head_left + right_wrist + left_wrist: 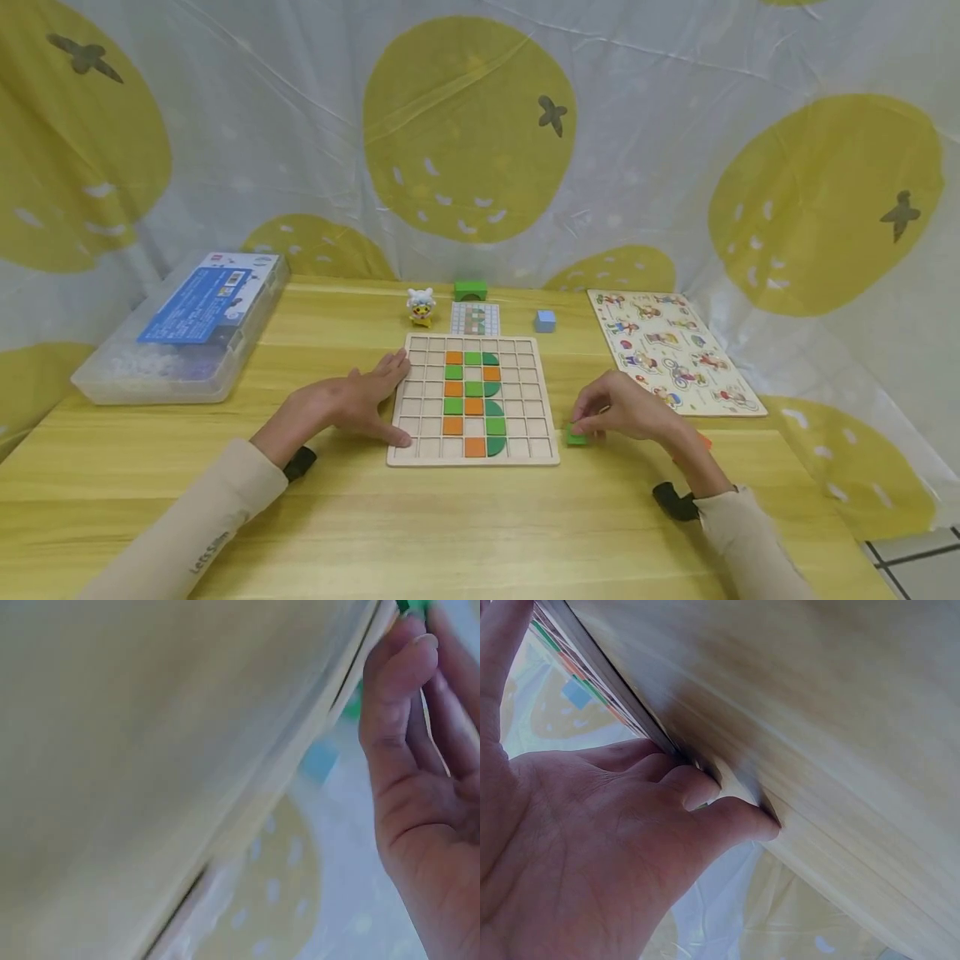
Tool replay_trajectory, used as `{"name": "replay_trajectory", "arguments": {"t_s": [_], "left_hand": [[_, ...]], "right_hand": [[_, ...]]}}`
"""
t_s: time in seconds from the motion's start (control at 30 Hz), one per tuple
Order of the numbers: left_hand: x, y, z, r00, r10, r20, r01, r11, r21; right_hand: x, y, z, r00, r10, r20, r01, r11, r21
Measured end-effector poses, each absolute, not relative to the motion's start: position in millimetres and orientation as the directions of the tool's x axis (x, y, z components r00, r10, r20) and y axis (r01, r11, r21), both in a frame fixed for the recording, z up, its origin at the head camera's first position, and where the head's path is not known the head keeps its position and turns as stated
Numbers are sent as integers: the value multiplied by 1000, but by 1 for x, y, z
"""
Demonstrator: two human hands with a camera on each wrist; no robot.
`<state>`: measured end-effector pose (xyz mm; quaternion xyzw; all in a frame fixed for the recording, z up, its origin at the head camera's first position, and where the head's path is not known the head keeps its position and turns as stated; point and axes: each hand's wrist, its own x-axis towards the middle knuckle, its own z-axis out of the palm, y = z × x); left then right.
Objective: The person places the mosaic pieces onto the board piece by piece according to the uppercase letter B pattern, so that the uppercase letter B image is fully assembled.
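A wooden grid board [429, 408] lies flat on the table, with orange squares, green squares and dark green rounded pieces [495, 447] set in its middle columns. My left hand [360, 400] rests along the board's left edge, thumb on the near left corner and fingers spread toward the far side. Just right of the board, my right hand [626, 406] pinches a light green square tile [575, 435] between thumb and fingertips. In the right wrist view, only a bit of that green tile [415, 606] shows at the top edge.
A printed pattern card [476, 318] lies behind the board, near a green block [470, 290], a small figurine [421, 308] and a blue cube [545, 322]. A plastic case [187, 333] stands left, a picture puzzle board [675, 350] right. Orange tile [702, 442] pokes out beneath my right wrist.
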<state>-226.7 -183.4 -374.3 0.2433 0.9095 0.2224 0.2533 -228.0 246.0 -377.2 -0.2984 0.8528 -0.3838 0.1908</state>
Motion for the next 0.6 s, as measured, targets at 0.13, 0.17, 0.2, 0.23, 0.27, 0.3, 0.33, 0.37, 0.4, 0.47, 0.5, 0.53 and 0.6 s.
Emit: {"name": "replay_trajectory", "arguments": {"t_s": [0.13, 0.17, 0.2, 0.23, 0.27, 0.3, 0.33, 0.37, 0.4, 0.47, 0.5, 0.53, 0.6], "left_hand": [[-226, -185, -374, -754, 550, -358, 325, 787, 525], [-226, -186, -374, -756, 548, -359, 323, 789, 523], [-226, -186, -373, -757, 546, -358, 324, 790, 520], [-226, -186, -373, -758, 545, -359, 323, 791, 519], [-226, -186, -372, -759, 542, -360, 323, 794, 515], [-225, -186, -372, -759, 540, -362, 323, 797, 511], [-225, -186, -372, -761, 538, -363, 323, 799, 507], [-226, -185, -371, -762, 536, -363, 324, 801, 503], [-226, -184, -371, -764, 534, -363, 323, 803, 501], [-226, -183, -371, -766, 529, -367, 321, 808, 494], [-226, -182, -370, -766, 527, -368, 320, 810, 492], [-226, -182, -370, -767, 525, -369, 319, 811, 491], [-226, -182, -370, -766, 523, -374, 314, 811, 493]], "right_hand": [[-226, 210, -378, -700, -711, -69, -334, 411, -848], [-226, 198, -377, -689, -721, -69, -328, 395, -858], [-225, 185, -376, -681, -729, -73, -318, 384, -867], [-225, 173, -375, -672, -737, -76, -313, 376, -872], [-225, 161, -375, -663, -745, -77, -312, 368, -876], [-225, 149, -374, -652, -754, -78, -307, 356, -883], [-225, 139, -373, -644, -762, -75, -313, 351, -883], [-225, 129, -373, -635, -769, -67, -328, 348, -878], [-226, 120, -372, -631, -773, -63, -345, 353, -870], [-226, 106, -371, -624, -780, -58, -381, 368, -848], [-226, 101, -371, -620, -782, -62, -393, 378, -838], [-225, 97, -371, -621, -782, -64, -413, 395, -821], [-224, 93, -372, -622, -780, -71, -436, 421, -795]]}}
